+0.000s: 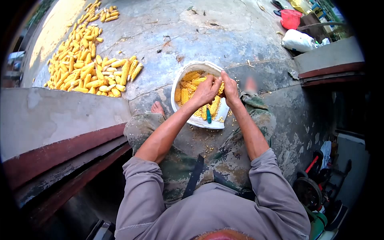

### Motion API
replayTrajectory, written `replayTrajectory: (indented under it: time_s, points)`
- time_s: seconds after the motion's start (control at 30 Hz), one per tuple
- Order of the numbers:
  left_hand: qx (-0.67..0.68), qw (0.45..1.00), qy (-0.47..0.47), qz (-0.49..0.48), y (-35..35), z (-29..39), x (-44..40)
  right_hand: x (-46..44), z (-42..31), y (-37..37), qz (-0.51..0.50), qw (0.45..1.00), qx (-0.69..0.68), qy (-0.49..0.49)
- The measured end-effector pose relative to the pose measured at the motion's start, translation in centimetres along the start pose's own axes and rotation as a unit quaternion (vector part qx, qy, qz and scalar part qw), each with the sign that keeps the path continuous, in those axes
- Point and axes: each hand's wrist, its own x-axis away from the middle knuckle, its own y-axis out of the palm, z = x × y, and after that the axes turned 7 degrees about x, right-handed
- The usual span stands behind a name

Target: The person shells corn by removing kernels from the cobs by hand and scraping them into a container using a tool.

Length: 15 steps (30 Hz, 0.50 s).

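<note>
Both hands meet above the right part of a white bucket [175, 96] that holds yellow corn cobs [184, 96] and loose kernels. My left hand [206, 91] is closed, its fingers curled against a corn cob [221, 89] that is mostly hidden between the hands. My right hand [230, 90] closes around the same cob from the right, thumb pointing up over the bucket's rim. A green-handled tool [209, 116] rests on the near side of the bucket; its other end is hard to make out.
A large heap of corn cobs [80, 68] lies at the upper left, with spread grain [52, 32] behind it. Low walls [64, 120] flank me. Scattered kernels [208, 150] dot the ground. A white sack [298, 41] and a red bag [291, 19] lie at the upper right.
</note>
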Motion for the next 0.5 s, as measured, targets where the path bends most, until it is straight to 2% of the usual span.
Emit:
replayTrajectory:
  time_s: [0.03,0.1,0.17,0.27,0.43,0.5]
  points:
    - [-0.015,0.999,0.032,0.013,0.0,-0.1,-0.2,-0.5,0.3,0.5,0.019,0.999,-0.030,0.011]
    - [-0.032,0.999,0.018,0.014,0.0,-0.6,-0.4,-0.3,-0.1,0.9,0.012,0.999,-0.039,-0.004]
    - [-0.050,0.997,0.052,0.027,0.0,-0.6,-0.3,-0.9,1.0,0.7,0.008,0.998,-0.054,-0.021]
    - [-0.082,0.989,0.107,0.064,0.4,-2.2,-0.8,-1.6,2.2,0.2,0.001,0.999,-0.006,-0.040]
    - [-0.094,0.989,0.082,0.074,-0.1,-0.9,0.0,-1.4,2.3,0.5,-0.004,0.998,0.020,-0.066]
    - [-0.068,0.997,-0.001,0.030,-0.9,1.5,1.0,-0.8,1.7,0.6,-0.001,0.997,0.041,-0.069]
